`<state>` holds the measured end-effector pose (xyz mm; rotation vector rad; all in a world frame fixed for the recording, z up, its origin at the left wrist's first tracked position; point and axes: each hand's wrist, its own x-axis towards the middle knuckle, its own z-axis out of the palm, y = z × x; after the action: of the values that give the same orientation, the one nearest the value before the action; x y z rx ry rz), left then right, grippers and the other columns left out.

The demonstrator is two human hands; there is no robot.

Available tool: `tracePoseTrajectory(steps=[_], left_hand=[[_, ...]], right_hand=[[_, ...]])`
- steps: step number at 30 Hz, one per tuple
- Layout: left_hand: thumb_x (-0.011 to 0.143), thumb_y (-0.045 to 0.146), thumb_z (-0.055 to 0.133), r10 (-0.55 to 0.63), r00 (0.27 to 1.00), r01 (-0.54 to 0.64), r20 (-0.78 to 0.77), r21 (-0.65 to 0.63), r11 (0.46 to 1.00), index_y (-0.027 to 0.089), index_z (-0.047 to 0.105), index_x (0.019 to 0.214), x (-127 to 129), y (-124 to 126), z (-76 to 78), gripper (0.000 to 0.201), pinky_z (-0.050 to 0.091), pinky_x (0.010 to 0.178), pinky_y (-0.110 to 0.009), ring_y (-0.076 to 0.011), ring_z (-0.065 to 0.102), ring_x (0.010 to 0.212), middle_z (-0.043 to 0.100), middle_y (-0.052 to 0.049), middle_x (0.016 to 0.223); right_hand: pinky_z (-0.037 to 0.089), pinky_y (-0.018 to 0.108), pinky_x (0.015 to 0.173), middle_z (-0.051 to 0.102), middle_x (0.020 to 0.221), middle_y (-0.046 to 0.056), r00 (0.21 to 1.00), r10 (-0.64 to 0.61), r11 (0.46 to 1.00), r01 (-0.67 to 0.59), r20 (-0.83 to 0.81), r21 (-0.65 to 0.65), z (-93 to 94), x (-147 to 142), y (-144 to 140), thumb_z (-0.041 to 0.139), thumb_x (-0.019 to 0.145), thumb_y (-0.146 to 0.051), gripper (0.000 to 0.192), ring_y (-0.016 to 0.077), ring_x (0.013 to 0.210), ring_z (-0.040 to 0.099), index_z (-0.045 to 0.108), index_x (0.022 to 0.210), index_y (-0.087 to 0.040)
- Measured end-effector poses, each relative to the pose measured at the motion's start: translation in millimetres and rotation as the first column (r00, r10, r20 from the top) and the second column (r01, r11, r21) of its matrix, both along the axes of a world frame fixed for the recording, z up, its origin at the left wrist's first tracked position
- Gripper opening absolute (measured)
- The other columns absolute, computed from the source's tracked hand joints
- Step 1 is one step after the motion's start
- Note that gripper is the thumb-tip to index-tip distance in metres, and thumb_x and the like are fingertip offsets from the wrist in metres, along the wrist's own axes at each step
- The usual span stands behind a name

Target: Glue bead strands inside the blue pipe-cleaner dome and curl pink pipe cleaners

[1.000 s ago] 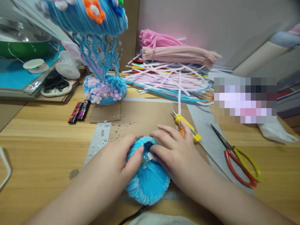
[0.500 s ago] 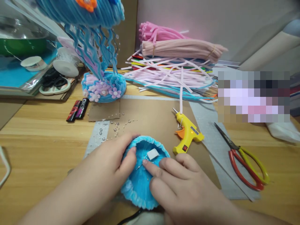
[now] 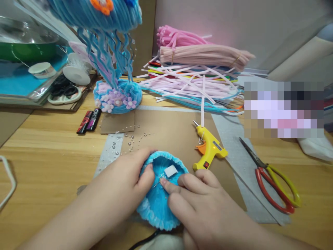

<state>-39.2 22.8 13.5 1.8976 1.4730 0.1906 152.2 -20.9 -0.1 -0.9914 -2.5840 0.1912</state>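
Observation:
A blue bowl-shaped piece made of fuzzy pipe cleaners [image 3: 156, 205] lies hollow side up on brown cardboard [image 3: 166, 130]. My left hand [image 3: 125, 184] grips its left rim, thumb inside the hollow. My right hand [image 3: 197, 201] rests on its right side, with the index fingertip pressing a thin bead string against the inside, just below a small white square [image 3: 170, 171]. A yellow glue gun [image 3: 209, 148] lies right of the bowl, apart from my fingers.
Red-and-yellow scissors [image 3: 273, 185] lie on grey felt at the right. A pile of pink and white pipe cleaners [image 3: 197, 74] fills the back. A finished blue jellyfish model [image 3: 114, 52] stands at the back left, with two lighters [image 3: 88, 121] and loose clear beads [image 3: 127, 139] nearby.
My right hand has come off the far rim and drawn toward me, uncovering the glue gun and the white square. Its index finger now presses inside the bowl. The left hand stays.

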Motion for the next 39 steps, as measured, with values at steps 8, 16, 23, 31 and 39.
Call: tracePoseTrajectory(steps=[8,16,23,31,39], left_hand=[[0.088,0.028,0.038,-0.019,1.0,0.019,-0.02,0.018,1.0,0.026,0.057,0.093,2.9,-1.1,-3.2,0.019,0.046,0.081,-0.041,-0.0246,0.063,0.091,0.068,-0.003,0.103],[0.088,0.024,0.036,-0.008,1.0,0.007,-0.023,-0.054,0.999,0.027,0.054,0.115,3.0,-1.6,-3.1,0.033,0.047,0.079,-0.041,-0.0246,0.063,0.087,0.068,-0.004,0.099],[0.087,0.024,0.038,-0.006,1.0,0.005,-0.003,-0.042,0.999,0.027,0.057,0.111,4.4,-1.4,-3.2,0.031,0.047,0.079,-0.037,-0.0229,0.064,0.084,0.069,-0.003,0.095],[0.086,0.025,0.04,0.007,0.998,-0.007,0.066,0.001,1.0,0.028,0.058,0.117,2.2,-1.6,-3.6,0.035,0.048,0.082,-0.035,-0.0233,0.064,0.096,0.069,-0.002,0.106],[0.086,0.023,0.042,0.073,0.989,-0.085,0.129,0.089,0.992,0.029,0.046,0.131,-2.7,0.8,1.4,0.046,0.045,0.093,-0.036,-0.0236,0.057,0.113,0.062,-0.002,0.125]], right_hand=[[0.03,0.036,0.065,0.074,0.085,0.009,1.0,-0.007,0.99,0.01,-0.022,0.142,-3.8,-5.8,-3.0,0.044,0.081,-0.01,0.019,0.0175,0.064,0.05,0.059,0.072,-0.016],[0.032,0.035,0.068,0.074,0.082,0.01,1.0,0.018,0.956,-0.017,0.0,0.294,-10.0,-14.4,-9.0,0.045,0.083,-0.006,0.027,0.0181,0.066,0.05,0.053,0.061,-0.02],[0.032,0.036,0.071,0.066,0.064,0.007,0.999,0.015,0.997,-0.011,-0.048,0.077,-6.5,-9.2,-4.7,0.043,0.074,-0.006,0.018,0.0186,0.061,0.049,0.057,0.07,-0.016],[0.03,0.04,0.082,0.069,0.072,0.007,0.999,0.028,0.995,-0.026,-0.023,0.099,-3.1,-5.4,-5.7,0.047,0.075,-0.01,0.012,0.0197,0.068,0.052,0.055,0.071,-0.018],[0.034,0.042,0.086,0.066,0.105,0.005,0.889,-0.288,0.957,0.25,-0.357,-0.148,20.5,12.7,10.1,0.05,0.083,-0.009,0.014,0.0213,0.095,0.058,0.053,0.089,-0.021]])
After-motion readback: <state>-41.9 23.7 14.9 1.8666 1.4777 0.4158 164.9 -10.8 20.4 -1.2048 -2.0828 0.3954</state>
